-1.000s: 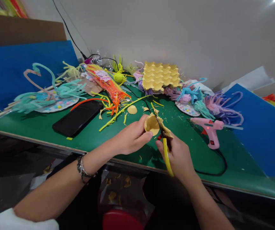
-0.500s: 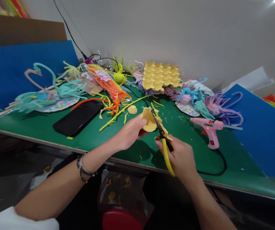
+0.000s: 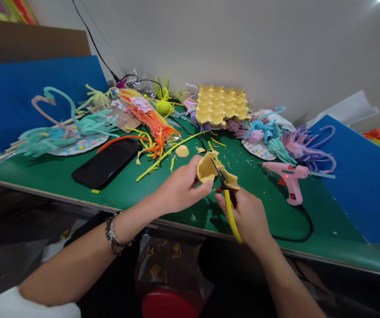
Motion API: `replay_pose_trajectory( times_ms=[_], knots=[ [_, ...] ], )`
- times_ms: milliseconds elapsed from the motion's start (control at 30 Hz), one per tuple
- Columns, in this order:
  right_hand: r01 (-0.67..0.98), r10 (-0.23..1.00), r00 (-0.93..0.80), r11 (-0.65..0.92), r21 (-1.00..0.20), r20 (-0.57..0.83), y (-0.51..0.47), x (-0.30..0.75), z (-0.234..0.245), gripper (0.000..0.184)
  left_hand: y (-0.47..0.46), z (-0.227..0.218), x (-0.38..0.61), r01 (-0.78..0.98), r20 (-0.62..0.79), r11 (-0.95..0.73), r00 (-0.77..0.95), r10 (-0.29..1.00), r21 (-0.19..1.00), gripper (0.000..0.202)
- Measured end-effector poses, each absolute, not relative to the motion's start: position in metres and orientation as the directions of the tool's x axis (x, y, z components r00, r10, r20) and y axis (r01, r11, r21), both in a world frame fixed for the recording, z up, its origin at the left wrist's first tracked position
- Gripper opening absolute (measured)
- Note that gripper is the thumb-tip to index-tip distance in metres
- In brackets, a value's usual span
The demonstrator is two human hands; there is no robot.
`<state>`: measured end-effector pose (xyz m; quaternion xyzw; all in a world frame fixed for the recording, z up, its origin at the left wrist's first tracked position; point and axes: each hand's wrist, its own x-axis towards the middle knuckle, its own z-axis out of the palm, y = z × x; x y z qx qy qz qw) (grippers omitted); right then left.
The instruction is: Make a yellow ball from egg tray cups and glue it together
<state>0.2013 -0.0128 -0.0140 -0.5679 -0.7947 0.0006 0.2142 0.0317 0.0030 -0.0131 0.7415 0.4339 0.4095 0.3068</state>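
My left hand (image 3: 179, 187) pinches a yellow egg-carton cup (image 3: 206, 168) just above the green table (image 3: 123, 190). My right hand (image 3: 247, 216) is wrapped round the yellow-handled scissors (image 3: 229, 207), whose dark blades reach into the cup's ragged edge. A cut strip of yellow carton (image 3: 229, 179) hangs by the blades. Another small yellow cup (image 3: 182, 151) lies on the table just beyond my left hand.
A black phone (image 3: 107, 162) lies left of my hands. A pink glue gun (image 3: 289, 176) with a black cord lies to the right. At the back sit a yellow egg tray (image 3: 221, 105), pipe-cleaner crafts on paper plates and blue boards (image 3: 358, 176). Carton scraps litter the table.
My left hand has turned the cup so its hollow faces me again, and the scissors have shifted slightly along its edge. The rest of the table is unchanged.
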Motion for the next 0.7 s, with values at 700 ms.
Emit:
replay_pose_trajectory(
  times_ms=[700],
  knots=[
    [0.88, 0.877, -0.296, 0.405, -0.248, 0.379, -0.0147, 0.2037, -0.0114, 0.061, 0.0044, -0.0172, 0.0289, 0.284, 0.286, -0.415, 0.401, 0.87, 0.864, 0.022]
  ],
)
